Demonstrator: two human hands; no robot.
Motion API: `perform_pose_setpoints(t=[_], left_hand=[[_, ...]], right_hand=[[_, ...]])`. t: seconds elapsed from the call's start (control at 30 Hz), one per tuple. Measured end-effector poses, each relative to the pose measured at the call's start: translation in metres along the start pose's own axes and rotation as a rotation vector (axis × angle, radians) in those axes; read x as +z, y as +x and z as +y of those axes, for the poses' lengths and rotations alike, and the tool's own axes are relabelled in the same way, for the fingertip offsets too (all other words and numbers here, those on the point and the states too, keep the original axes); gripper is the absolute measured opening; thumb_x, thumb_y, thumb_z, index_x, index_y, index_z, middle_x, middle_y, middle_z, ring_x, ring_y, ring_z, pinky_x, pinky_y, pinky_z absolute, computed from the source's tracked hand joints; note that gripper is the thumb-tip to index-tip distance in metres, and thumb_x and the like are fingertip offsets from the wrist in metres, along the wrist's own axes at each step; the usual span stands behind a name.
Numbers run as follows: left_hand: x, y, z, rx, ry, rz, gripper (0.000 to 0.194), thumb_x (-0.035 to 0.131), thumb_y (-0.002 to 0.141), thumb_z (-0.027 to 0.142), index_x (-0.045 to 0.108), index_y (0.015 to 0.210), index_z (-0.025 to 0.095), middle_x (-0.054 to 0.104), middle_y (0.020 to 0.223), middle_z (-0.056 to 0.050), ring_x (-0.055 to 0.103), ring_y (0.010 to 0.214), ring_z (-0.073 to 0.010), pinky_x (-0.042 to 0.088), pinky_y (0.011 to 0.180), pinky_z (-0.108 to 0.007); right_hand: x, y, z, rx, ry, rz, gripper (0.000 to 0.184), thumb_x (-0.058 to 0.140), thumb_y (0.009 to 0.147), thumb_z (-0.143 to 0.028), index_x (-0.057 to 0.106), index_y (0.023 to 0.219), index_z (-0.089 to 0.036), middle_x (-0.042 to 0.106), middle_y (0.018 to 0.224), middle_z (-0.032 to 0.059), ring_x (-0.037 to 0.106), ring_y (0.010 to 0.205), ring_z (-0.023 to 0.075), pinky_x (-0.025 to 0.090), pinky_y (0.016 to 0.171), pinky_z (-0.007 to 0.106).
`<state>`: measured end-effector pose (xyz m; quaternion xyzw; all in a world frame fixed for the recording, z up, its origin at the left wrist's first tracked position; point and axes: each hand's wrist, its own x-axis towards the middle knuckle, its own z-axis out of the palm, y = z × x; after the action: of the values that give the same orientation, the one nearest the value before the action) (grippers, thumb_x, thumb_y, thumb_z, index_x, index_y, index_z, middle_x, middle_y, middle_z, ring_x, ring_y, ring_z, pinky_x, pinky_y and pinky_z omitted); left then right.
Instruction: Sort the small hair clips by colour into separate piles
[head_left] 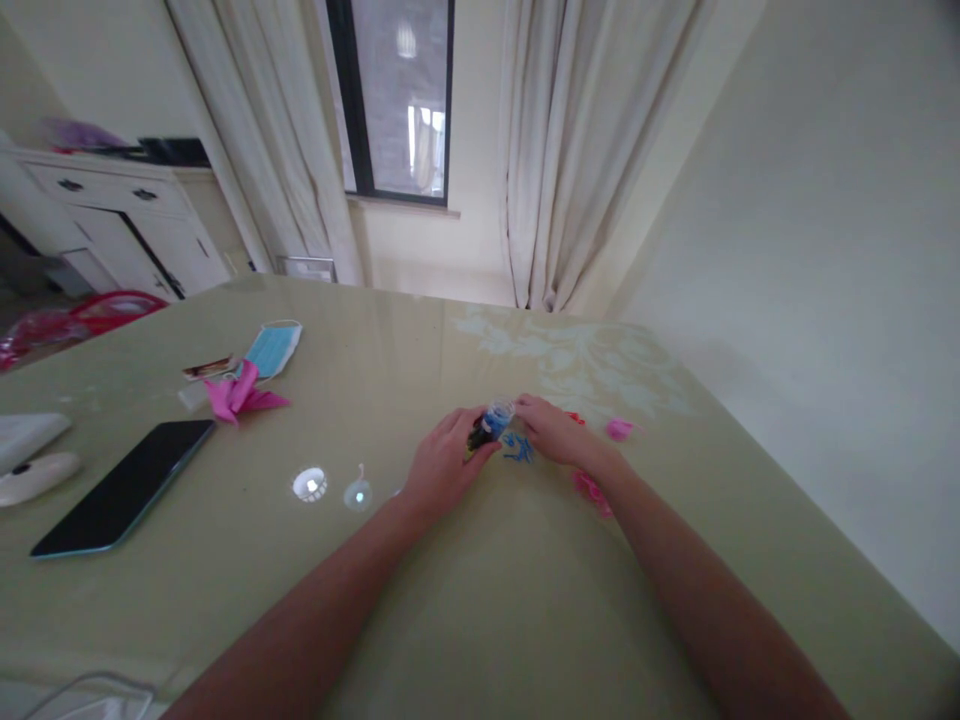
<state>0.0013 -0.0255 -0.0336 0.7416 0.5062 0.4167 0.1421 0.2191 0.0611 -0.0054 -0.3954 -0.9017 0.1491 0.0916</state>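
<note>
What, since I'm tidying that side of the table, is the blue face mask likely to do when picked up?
The blue face mask looks thin and soft, so it would probably droop. Its flat, sheet-like shape suggests it is light and unlikely to roll. The slender ear loop might dangle.

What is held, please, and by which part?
A small dark, blue and clear object: left hand grips its dark end, right hand is at its clear end.
</note>
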Motion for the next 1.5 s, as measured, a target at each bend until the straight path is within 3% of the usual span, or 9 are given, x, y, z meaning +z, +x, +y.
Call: perform_pose_setpoints(t=[0.17,0.3,0.43,0.67,0.9,1.0,1.17,1.27,1.5], left_hand=[[-0.001,0.000,0.002,-0.008,-0.006,-0.011,0.039,0.071,0.096,0.031,0.060,0.134,0.025,0.073,0.123,-0.008,0.072,0.112,-0.0258,0.058,0.099,-0.043],[0.000,0.000,0.002,-0.010,-0.008,-0.015,0.040,0.071,0.096,0.031,0.059,0.134,0.025,0.073,0.124,-0.009,0.072,0.112,-0.0260,0.058,0.100,-0.043],[0.000,0.001,0.002,-0.004,-0.005,-0.015,0.038,0.070,0.097,0.031,0.059,0.133,0.024,0.072,0.124,-0.009,0.072,0.112,-0.0262,0.059,0.099,-0.043],[0.000,0.000,0.001,-0.014,0.006,-0.009,0.040,0.072,0.096,0.030,0.059,0.133,0.024,0.072,0.123,-0.008,0.071,0.114,-0.0264,0.058,0.099,-0.043],[0.001,0.000,-0.003,-0.006,0.014,-0.007,0.041,0.072,0.096,0.029,0.059,0.135,0.024,0.072,0.124,-0.008,0.070,0.115,-0.0258,0.058,0.100,-0.042],[-0.001,0.001,0.000,-0.013,0.019,0.005,0.041,0.072,0.096,0.030,0.059,0.134,0.025,0.072,0.123,-0.008,0.071,0.114,-0.0257,0.058,0.099,-0.042],[-0.002,0.003,0.005,-0.028,0.049,-0.004,0.041,0.073,0.095,0.028,0.060,0.134,0.024,0.073,0.122,-0.008,0.070,0.113,-0.0258,0.057,0.098,-0.042],[-0.001,0.002,0.006,-0.023,0.071,-0.016,0.041,0.074,0.094,0.029,0.061,0.133,0.024,0.073,0.122,-0.007,0.069,0.112,-0.0261,0.057,0.097,-0.042],[0.001,-0.001,0.005,-0.020,0.094,-0.007,0.041,0.072,0.095,0.029,0.060,0.134,0.024,0.073,0.119,-0.006,0.069,0.110,-0.0255,0.057,0.095,-0.041]], right_hand=[[-0.009,-0.004,-0.010,0.030,0.028,-0.073,0.028,0.054,0.089,-0.001,0.076,0.100,-0.016,0.075,0.100,0.0082,0.067,0.094,0.0202,0.048,0.087,0.030],[-0.015,-0.008,-0.017,0.028,-0.001,-0.081,0.020,0.063,0.093,-0.012,0.075,0.108,-0.016,0.074,0.102,0.0091,0.067,0.091,0.0210,0.049,0.083,0.031],[-0.014,-0.010,-0.020,-0.027,0.064,-0.122,0.039,0.085,0.080,-0.025,0.074,0.117,-0.020,0.072,0.113,0.0090,0.067,0.101,0.0242,0.051,0.088,0.034],[-0.005,-0.003,-0.017,-0.011,0.128,-0.173,0.020,0.071,0.082,-0.006,0.081,0.096,-0.018,0.077,0.087,0.0040,0.069,0.079,0.0183,0.048,0.075,0.026],[-0.001,-0.001,-0.016,-0.022,0.155,-0.187,0.020,0.068,0.080,-0.006,0.082,0.089,-0.018,0.077,0.077,0.0013,0.066,0.067,0.0150,0.044,0.065,0.024],[-0.014,-0.005,-0.016,-0.007,0.266,-0.093,0.016,0.070,0.081,-0.012,0.082,0.089,-0.018,0.076,0.073,0.0002,0.066,0.065,0.0142,0.046,0.064,0.023],[-0.047,-0.013,-0.022,0.019,0.616,0.334,0.022,0.081,0.082,-0.038,0.080,0.090,-0.018,0.078,0.079,0.0040,0.071,0.071,0.0170,0.057,0.070,0.028],[-0.054,-0.014,-0.034,-0.003,0.709,0.547,0.027,0.084,0.082,-0.042,0.080,0.093,-0.018,0.080,0.085,0.0058,0.074,0.077,0.0185,0.061,0.076,0.031],[-0.047,-0.013,-0.059,-0.095,0.355,0.498,0.008,0.075,0.092,-0.027,0.079,0.091,-0.020,0.078,0.085,0.0034,0.073,0.074,0.0154,0.059,0.072,0.027]])
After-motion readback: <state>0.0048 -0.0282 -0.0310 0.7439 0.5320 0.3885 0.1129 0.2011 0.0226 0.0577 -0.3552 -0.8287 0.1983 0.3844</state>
